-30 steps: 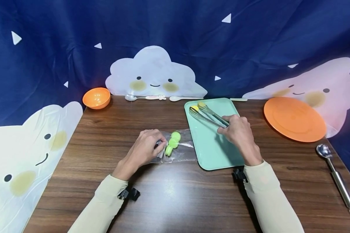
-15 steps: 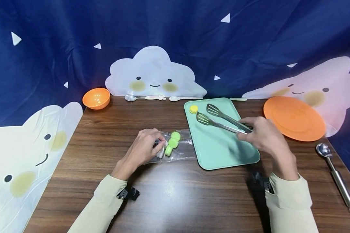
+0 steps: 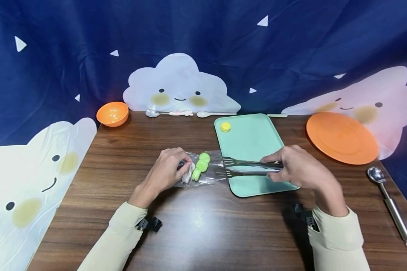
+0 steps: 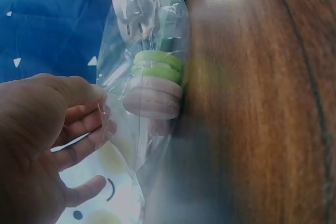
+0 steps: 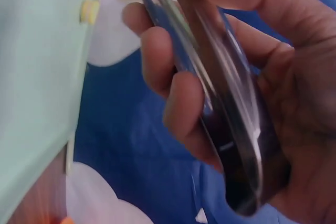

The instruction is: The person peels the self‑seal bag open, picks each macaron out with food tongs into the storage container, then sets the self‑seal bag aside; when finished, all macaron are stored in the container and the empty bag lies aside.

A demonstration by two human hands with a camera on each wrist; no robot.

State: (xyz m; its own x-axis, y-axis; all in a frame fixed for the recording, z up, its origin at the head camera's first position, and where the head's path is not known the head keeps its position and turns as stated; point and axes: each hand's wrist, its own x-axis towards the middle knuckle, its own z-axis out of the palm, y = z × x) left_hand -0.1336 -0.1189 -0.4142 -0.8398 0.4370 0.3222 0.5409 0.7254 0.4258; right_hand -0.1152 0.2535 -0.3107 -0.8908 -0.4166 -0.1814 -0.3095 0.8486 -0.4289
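My left hand (image 3: 164, 171) pinches the edge of a clear plastic bag (image 3: 212, 180) lying on the table. In the bag are green macarons (image 3: 201, 165); the left wrist view also shows a pale pinkish macaron (image 4: 152, 98) inside, against a green one. My right hand (image 3: 303, 169) grips metal tongs (image 3: 249, 163) by their handle end, arms spread a little. Their slotted tips reach over the left rim of the mint-green tray (image 3: 250, 141) to the bag's right end, with nothing between them. A yellow macaron (image 3: 225, 127) sits in the tray's far left corner.
An orange bowl (image 3: 112, 114) stands at the back left, with spoons (image 3: 152, 113) along the back edge. At the right are an orange plate (image 3: 342, 138) and a metal scoop (image 3: 393, 209). A dark blue curtain (image 3: 250, 41) hangs behind the table.
My right hand has drawn the tongs off the yellow macaron, leaving it on the tray, then swung their tips down toward the bag. My left hand has stayed at the bag's edge.
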